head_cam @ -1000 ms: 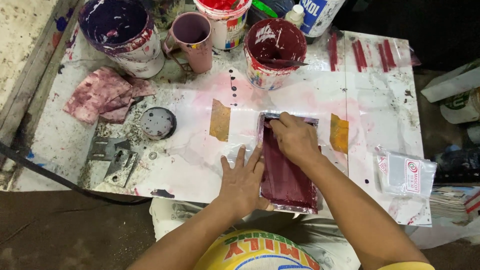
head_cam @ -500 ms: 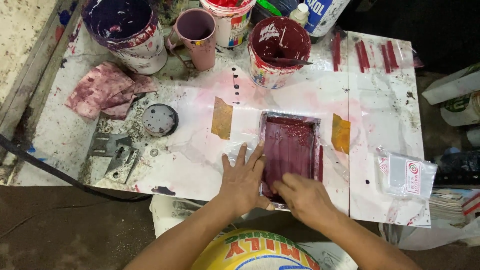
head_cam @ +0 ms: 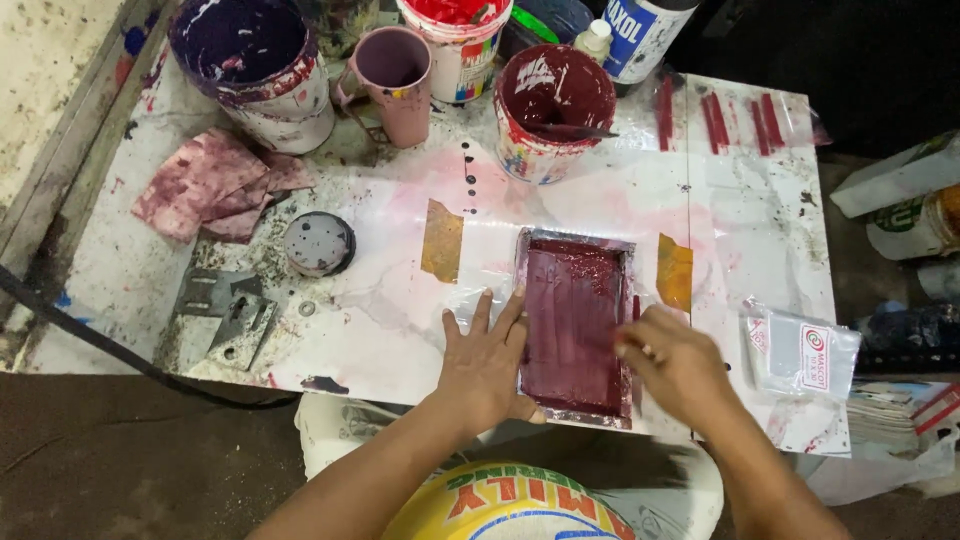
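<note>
The frame (head_cam: 575, 325), coated in maroon ink, lies flat near the tabletop's (head_cam: 760, 210) front edge. The left hand (head_cam: 487, 362) rests open, fingers spread, pressing the frame's left rim so it cannot shift. The right hand (head_cam: 675, 365), fingers curled together, sits at the frame's right rim; whether it holds anything cannot be told.

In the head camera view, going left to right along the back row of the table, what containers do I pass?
Purple-stained paint bucket → pink mug → tub of red paint → maroon paint tub with a stirrer → white and blue bottle.
</note>
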